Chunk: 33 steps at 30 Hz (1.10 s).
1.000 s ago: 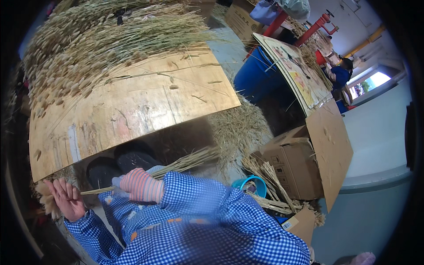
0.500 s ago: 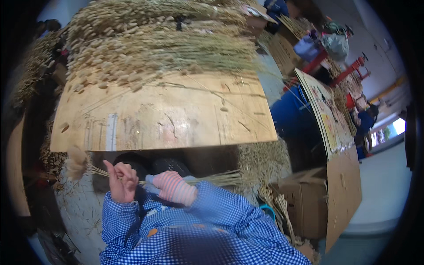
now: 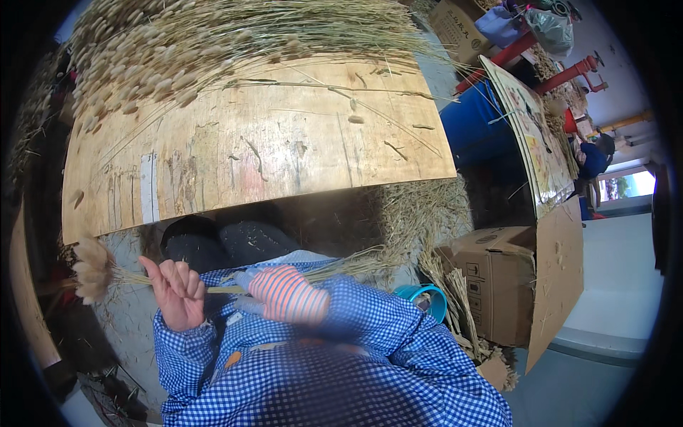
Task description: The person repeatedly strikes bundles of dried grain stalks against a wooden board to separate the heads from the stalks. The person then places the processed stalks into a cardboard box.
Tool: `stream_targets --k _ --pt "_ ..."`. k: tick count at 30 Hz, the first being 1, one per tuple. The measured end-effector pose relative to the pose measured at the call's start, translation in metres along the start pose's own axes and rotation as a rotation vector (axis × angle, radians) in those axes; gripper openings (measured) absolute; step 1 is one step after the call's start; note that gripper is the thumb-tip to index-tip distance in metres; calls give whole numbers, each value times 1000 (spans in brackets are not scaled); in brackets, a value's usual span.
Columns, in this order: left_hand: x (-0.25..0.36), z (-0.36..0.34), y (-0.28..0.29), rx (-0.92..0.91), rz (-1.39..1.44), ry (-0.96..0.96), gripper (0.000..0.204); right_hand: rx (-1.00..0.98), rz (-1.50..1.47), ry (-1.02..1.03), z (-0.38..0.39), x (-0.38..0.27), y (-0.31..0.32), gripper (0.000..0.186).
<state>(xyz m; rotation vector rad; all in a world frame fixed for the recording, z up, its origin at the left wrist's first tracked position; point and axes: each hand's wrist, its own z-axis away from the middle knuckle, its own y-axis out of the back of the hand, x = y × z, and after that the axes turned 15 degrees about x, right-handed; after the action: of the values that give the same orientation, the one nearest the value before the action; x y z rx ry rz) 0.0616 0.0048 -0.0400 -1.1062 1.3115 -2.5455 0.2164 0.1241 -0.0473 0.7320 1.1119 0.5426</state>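
My left hand (image 3: 178, 292) is raised at my lap with its fingers curled and thumb out; whether it grips the grass stems passing behind it is hidden. Fluffy cream grass heads (image 3: 92, 274) fan out just left of it. My right hand (image 3: 284, 292), in a pink-and-grey striped covering, is closed round the long pale stems, which stick out to the right. Both hands are below the front edge of a worn wooden board (image 3: 249, 149), whose back part bears a thick spread of dried grass (image 3: 156, 50). My dark-clad knees show under the board.
At right stand a blue barrel (image 3: 469, 124), a cardboard box (image 3: 491, 285), a turquoise bucket (image 3: 437, 302) with loose stalks beside it, and a second board (image 3: 526, 135). Cut straw (image 3: 420, 206) litters the floor. A co-worker (image 3: 594, 160) in dark blue is far right, near red pipes.
The view has turned since a second ago, so the board sits squarer and further right. Both hands stay at the stems; the left hand's thumb is now stretched out further.
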Motion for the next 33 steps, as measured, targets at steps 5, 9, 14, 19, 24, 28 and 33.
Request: stream_targets --k 5,9,14,19,24,28,33 --pt "-1 1 -7 4 -109 -45 65 604 -279 60 21 66 14 33" --pt "-3 2 -11 13 -140 -53 66 83 306 -504 -11 153 20 29" --pt "-3 3 -14 45 -199 -33 68 350 363 -553 -28 216 27 27" --pt "-1 3 -19 83 -265 -57 68 350 352 -568 -47 240 21 25" --pt "-6 -5 -31 54 -224 -43 64 394 130 -396 -22 231 4 24" --pt "-10 -8 -46 -56 -321 -95 46 410 -143 -161 3 185 -1 23" --pt "-11 0 -62 101 -383 -80 42 525 -440 59 0 97 23 17"
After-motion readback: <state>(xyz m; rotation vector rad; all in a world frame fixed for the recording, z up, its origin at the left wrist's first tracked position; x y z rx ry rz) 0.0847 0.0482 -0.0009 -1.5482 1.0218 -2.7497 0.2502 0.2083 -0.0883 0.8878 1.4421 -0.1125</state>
